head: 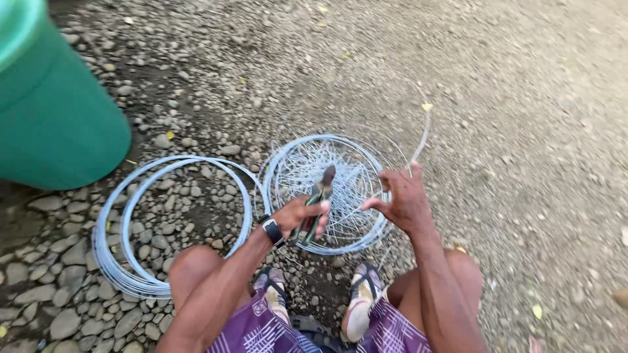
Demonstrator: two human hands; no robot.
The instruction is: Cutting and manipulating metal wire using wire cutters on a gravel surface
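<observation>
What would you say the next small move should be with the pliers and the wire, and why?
Probably bring the pliers in the left hand across to the wire strand pinched by the right hand; the pliers point away over the wire coil, not yet touching that strand.

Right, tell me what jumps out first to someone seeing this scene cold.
At centre, the left hand grips green-handled pliers over a tangled wire coil on the gravel, while the right hand pinches a strand of it. To the left lies a larger, neat wire coil, and a big green barrel fills the top-left corner.
</observation>
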